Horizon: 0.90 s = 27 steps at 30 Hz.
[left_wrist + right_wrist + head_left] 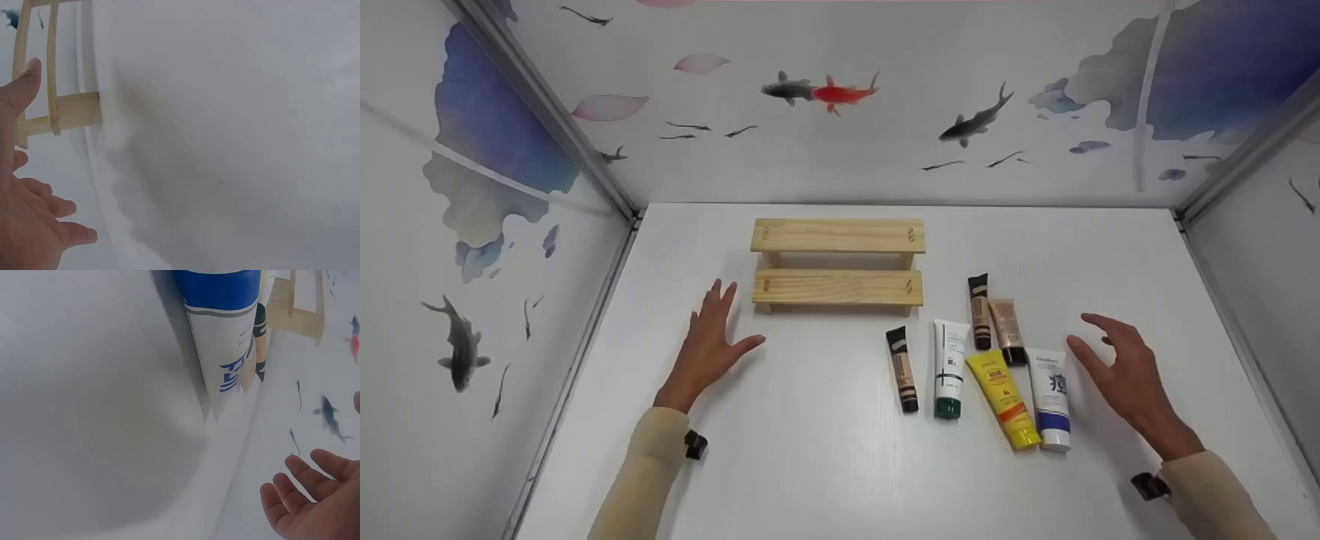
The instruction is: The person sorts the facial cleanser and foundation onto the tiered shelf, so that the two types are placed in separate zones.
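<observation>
In the head view my left hand [706,346] hovers left of a two-step wooden rack [838,287], fingers spread and holding nothing. My right hand [1129,373] is at the right, its fingers loosely bent, apart from the white tube with a blue band [1048,397] beside it. Left of that tube lies a yellow tube [1003,399]. A white tube with a green cap [951,367] comes after it, then a small beige tube with black ends [903,369]. Farther back lie a similar slim tube [979,311] and a pinkish tube with a black cap [1007,331].
All of this is on a white table [810,465]. A back wall [855,157] printed with fish and petals stands behind the rack, and side panels [405,315] rise at left and right. Both wrists wear small black cameras [696,445].
</observation>
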{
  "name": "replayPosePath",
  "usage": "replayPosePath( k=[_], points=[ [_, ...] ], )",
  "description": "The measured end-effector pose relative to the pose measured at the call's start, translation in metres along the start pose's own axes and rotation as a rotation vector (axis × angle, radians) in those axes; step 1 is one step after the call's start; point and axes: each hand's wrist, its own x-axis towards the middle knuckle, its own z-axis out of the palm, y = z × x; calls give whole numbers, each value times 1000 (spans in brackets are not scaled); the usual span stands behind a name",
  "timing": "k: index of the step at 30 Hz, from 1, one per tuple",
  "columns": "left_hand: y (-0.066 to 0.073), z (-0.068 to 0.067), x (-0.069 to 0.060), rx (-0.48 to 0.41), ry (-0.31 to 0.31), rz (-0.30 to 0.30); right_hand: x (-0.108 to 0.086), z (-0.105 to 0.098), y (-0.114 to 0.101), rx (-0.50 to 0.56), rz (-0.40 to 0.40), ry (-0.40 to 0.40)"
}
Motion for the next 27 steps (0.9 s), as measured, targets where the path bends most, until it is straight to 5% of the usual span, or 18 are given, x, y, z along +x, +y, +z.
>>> replayPosePath(
  k=[27],
  points=[
    [-11, 27, 18, -241, 106, -92, -16, 5, 19, 45, 77, -30]
  ],
)
